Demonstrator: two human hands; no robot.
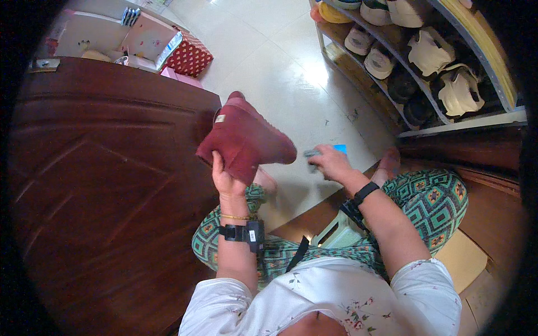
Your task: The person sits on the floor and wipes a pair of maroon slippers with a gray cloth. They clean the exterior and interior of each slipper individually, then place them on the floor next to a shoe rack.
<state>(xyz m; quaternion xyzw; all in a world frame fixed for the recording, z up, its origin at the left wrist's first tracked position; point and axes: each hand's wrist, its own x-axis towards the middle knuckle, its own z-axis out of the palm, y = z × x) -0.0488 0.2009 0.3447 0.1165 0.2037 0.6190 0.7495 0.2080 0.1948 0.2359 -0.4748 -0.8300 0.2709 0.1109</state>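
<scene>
A dark red ankle boot [248, 140] is held up in front of me, its toe pointing right. My left hand [229, 178] grips it by the shaft, with the thumb on the outside. To the right of the toe, apart from the boot, my right hand [330, 161] is closed around a small grey-green cloth or brush [312, 154], too blurred to tell which. A small bright blue flat thing [340, 148] shows just behind that hand; whether the hand touches it I cannot tell.
A dark wooden door panel [105, 168] stands close on the left. Behind it are an open box [92, 31] and a red patterned box [189, 54]. A shoe rack [403, 65] with several shoes stands at the upper right. Pale tiled floor [260, 63] lies between. A light green plastic stool [340, 231] is beneath me.
</scene>
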